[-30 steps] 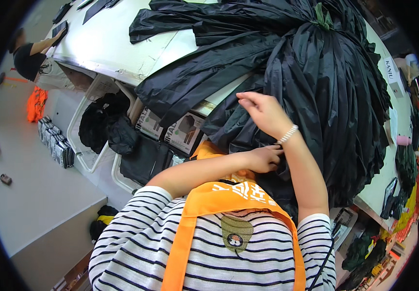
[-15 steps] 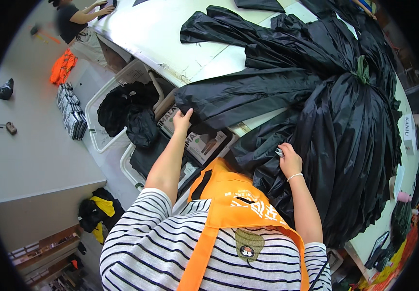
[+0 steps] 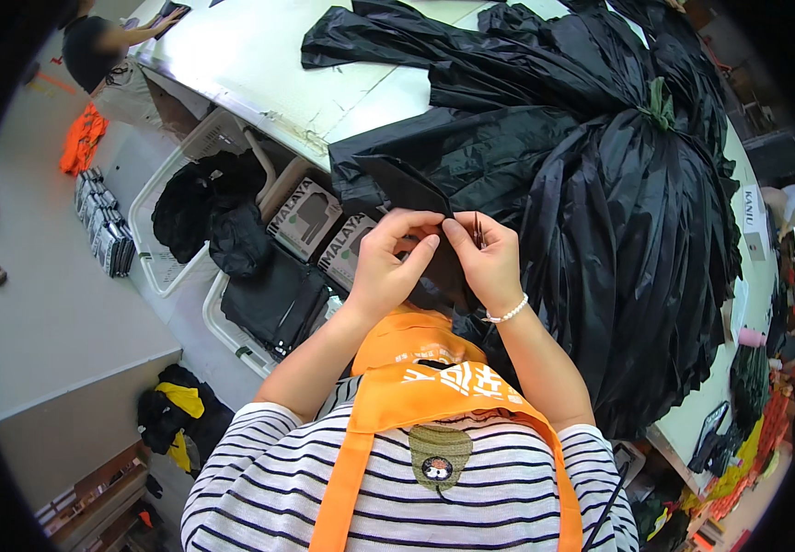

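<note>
Both hands meet at the table's (image 3: 259, 64) near edge; the left hand (image 3: 388, 267) and the right hand (image 3: 485, 262) each pinch one small black fabric piece (image 3: 407, 184), held up between them above the white bins; a thin needle-like pin (image 3: 478, 230) stands in the right fingers; one large heap of black pleated fabric (image 3: 637, 212) covers the table beyond; two white wire bins (image 3: 172, 276) sit below, holding dark cloth and two grey boxes (image 3: 304, 216).
</note>
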### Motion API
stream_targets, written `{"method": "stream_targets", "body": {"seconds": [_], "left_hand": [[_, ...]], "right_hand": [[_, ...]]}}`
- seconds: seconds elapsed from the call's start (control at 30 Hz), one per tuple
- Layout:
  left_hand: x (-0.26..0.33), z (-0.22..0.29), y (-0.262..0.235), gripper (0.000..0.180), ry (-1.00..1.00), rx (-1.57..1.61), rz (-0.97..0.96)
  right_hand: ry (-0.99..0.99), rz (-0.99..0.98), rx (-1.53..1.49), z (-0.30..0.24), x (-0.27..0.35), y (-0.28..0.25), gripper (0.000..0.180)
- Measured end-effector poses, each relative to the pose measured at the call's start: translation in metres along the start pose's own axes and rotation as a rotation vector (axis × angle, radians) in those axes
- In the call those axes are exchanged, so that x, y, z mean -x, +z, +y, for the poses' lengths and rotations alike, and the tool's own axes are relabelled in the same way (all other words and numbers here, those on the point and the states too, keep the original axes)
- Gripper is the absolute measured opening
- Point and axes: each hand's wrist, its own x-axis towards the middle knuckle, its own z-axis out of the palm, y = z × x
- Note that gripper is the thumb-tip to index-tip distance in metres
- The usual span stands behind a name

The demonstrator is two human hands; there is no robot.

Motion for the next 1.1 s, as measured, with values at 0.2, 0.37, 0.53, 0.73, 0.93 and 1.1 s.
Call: {"method": "stream_targets", "body": {"seconds": [0.2, 0.37, 0.53, 0.73, 0.93, 1.1], "left_hand": [[-0.005, 0.013, 0.011, 0.050, -0.061, -0.048, -0.016], [-0.004, 0.007, 0.025, 0.029, -0.026, -0.119, -0.070], [-0.010, 0.021, 0.030, 0.023, 0.117, -0.219, -0.123], [-0.018, 0.016, 0.004, 0.017, -0.270, 0.159, 0.015], [-0.028, 0.020, -0.009, 0.017, -0.418, 0.690, 0.268], [-0.027, 0.014, -0.011, 0.024, -0.110, 0.231, 0.222]], "right_hand": [[0.280, -0.072, -0.331, -0.001, 0.014, -0.021, 0.012], [0.171, -0.011, -0.266, -0.009, 0.018, -0.023, 0.010], [-0.030, 0.060, -0.114, -0.005, 0.022, -0.030, 0.010], [0.138, 0.285, -0.347, -0.014, 0.021, -0.063, 0.009], [0.167, 0.323, -0.292, -0.039, 0.017, -0.079, 0.016], [0.108, 0.224, -0.369, -0.034, 0.017, -0.086, 0.017]]}}
